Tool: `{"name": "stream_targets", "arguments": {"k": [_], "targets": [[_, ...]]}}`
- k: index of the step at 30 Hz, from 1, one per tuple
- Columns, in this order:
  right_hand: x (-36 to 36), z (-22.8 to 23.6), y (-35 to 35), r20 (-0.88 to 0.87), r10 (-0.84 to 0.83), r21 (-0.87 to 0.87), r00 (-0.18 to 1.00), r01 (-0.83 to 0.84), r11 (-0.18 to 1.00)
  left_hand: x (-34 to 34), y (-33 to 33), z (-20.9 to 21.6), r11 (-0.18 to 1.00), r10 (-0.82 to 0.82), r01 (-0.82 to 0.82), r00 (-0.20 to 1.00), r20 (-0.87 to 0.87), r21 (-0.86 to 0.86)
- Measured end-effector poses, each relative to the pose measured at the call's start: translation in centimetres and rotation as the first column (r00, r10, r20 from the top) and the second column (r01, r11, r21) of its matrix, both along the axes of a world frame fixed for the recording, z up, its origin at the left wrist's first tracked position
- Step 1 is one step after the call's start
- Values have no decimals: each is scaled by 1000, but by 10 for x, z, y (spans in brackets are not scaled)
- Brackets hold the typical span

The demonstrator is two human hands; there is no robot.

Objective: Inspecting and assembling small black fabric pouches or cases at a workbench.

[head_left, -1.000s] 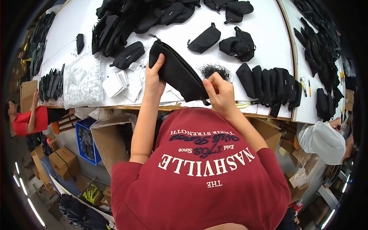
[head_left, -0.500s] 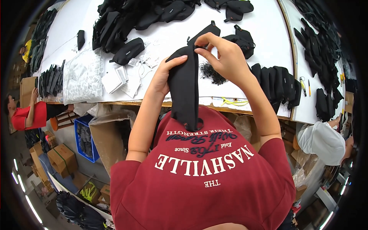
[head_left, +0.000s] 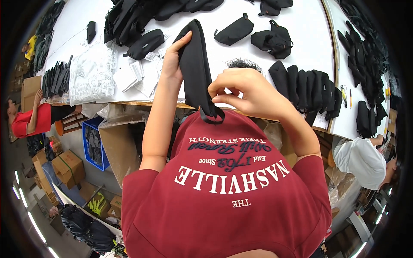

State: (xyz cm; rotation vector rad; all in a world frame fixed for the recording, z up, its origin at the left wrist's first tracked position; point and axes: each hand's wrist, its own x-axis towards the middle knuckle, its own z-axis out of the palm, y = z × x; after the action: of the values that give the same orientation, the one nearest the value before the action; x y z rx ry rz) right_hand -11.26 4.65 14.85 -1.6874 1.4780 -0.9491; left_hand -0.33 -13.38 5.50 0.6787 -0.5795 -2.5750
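A long black fabric pouch (head_left: pixel 194 64) is held up over the table's near edge, tilted, its far end pointing away from me. My left hand (head_left: pixel 173 62) grips its left side, thumb on top. My right hand (head_left: pixel 249 92) is closed in a pinch at the pouch's right edge, close to the near end; whatever small part lies between the fingertips is hidden. A black loop (head_left: pixel 220 117) hangs from that near end, against my red shirt. Just beyond my right hand lies a tangle of thin black cords (head_left: pixel 243 64).
Black pouches (head_left: pixel 234 31) lie beyond my hands, with a heap (head_left: pixel 129 21) at the far left and a row (head_left: pixel 305 86) at right. White tags (head_left: pixel 131 76) and a clear plastic bag (head_left: pixel 92 77) are on the left. People stand at both sides.
My right hand has slid from the pouch's far end down its right edge to the near end. My left hand and the pouch have shifted away from me and slightly left.
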Motion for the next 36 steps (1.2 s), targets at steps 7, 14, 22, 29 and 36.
{"name": "stream_targets", "arguments": {"k": [7, 14, 22, 29, 36], "targets": [[-3, 0, 1, 17, 46, 130, 999, -47, 990, 3, -6, -3, 999, 34, -33, 999, 41, -22], [-7, -55, -3, 387, -424, 223, 819, 363, 905, 26, 27, 24, 977, 200, -183, 966, 165, -111], [-28, -88, 32, 607, -658, 718, 446, 49, 695, 62, 31, 37, -167, 145, 290, 953, 268, -942], [-20, -76, 47, 615, -382, 206, 690, 327, 922, 46, 56, 28, 427, 2, 350, 922, 388, -834], [-39, -60, 82, 310, -448, 140, 839, 425, 894, 21, 60, 24, 246, -247, 507, 857, 452, -826]]}}
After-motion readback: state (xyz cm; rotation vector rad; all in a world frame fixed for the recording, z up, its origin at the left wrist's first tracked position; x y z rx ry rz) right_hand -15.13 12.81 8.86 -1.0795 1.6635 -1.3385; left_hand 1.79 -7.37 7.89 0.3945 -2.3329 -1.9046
